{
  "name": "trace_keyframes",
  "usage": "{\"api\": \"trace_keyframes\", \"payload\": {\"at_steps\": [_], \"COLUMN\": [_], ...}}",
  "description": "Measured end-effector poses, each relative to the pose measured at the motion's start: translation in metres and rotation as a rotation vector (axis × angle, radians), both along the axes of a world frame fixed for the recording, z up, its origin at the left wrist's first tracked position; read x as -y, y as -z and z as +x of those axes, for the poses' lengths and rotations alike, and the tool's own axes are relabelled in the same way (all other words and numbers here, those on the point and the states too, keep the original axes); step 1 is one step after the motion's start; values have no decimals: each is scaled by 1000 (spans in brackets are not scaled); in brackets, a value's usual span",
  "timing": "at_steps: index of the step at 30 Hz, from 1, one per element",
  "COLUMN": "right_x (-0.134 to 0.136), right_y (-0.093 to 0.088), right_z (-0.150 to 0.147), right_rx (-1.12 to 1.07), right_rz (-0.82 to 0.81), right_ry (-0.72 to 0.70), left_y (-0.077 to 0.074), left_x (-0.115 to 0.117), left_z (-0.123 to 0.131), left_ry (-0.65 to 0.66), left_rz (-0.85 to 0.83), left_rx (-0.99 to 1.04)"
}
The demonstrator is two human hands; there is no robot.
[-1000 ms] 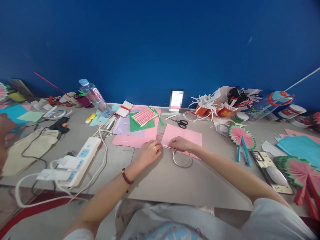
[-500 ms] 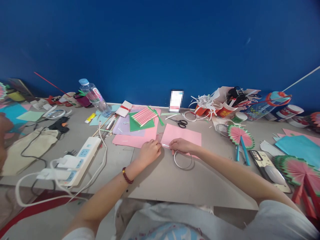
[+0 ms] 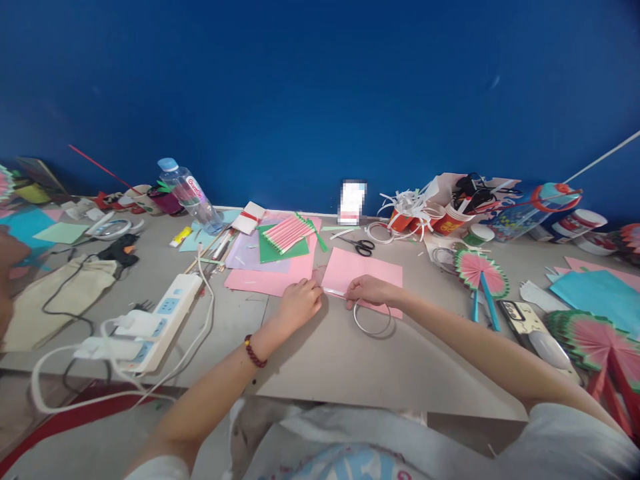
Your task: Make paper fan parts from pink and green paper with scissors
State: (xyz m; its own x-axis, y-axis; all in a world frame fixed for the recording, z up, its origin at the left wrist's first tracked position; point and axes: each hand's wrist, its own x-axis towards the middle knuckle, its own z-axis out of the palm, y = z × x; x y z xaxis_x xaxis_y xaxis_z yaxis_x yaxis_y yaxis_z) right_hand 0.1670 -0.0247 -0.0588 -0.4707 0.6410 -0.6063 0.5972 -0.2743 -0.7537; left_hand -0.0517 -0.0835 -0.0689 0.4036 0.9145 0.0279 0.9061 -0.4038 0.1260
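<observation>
A sheet of pink paper [image 3: 363, 265] lies flat on the table in front of me. Along its near edge runs a narrow white strip of double-sided tape [image 3: 334, 291]. My left hand [image 3: 301, 301] is closed at the strip's left end, by the paper's near left corner; the fingertips partly hide that end. In my right hand [image 3: 369, 291] is the roll of tape [image 3: 373, 320], a thin ring hanging below the closed fingers, with the strip stretching between both hands. Black scissors [image 3: 364, 247] rest just beyond the paper.
To the left are a power strip [image 3: 163, 320] with white cables and a plastic bottle [image 3: 193, 193]. A folded pink-and-green paper piece [image 3: 289, 233] sits on green card. Paper cups [image 3: 453, 219], a watermelon fan [image 3: 481, 272] and a phone [image 3: 535, 333] stand or lie to the right.
My right hand has moved slightly right with the tape roll, and a longer stretch of strip shows along the paper's edge. The left hand has stayed in place.
</observation>
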Motion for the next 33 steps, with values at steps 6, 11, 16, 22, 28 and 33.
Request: {"api": "trace_keyframes", "payload": {"at_steps": [6, 11, 16, 22, 28, 33], "right_x": [2, -1, -5, -2, -2, -2], "right_y": [4, 2, 4, 6, 9, 5], "right_z": [4, 1, -2, -4, -4, -7], "right_rx": [1, 23, 52, 97, 133, 198], "right_rz": [-9, -16, -21, 58, 115, 169], "right_ry": [5, 1, -7, 30, 4, -24], "left_y": [4, 3, 1, 0, 1, 2], "left_x": [0, 0, 1, 1, 1, 0], "left_z": [-1, -1, 0, 0, -1, -2], "left_ry": [4, -5, -9, -14, -5, 0], "left_rz": [23, 14, 1, -3, 4, -3], "left_rx": [6, 9, 7, 6, -13, 3]}}
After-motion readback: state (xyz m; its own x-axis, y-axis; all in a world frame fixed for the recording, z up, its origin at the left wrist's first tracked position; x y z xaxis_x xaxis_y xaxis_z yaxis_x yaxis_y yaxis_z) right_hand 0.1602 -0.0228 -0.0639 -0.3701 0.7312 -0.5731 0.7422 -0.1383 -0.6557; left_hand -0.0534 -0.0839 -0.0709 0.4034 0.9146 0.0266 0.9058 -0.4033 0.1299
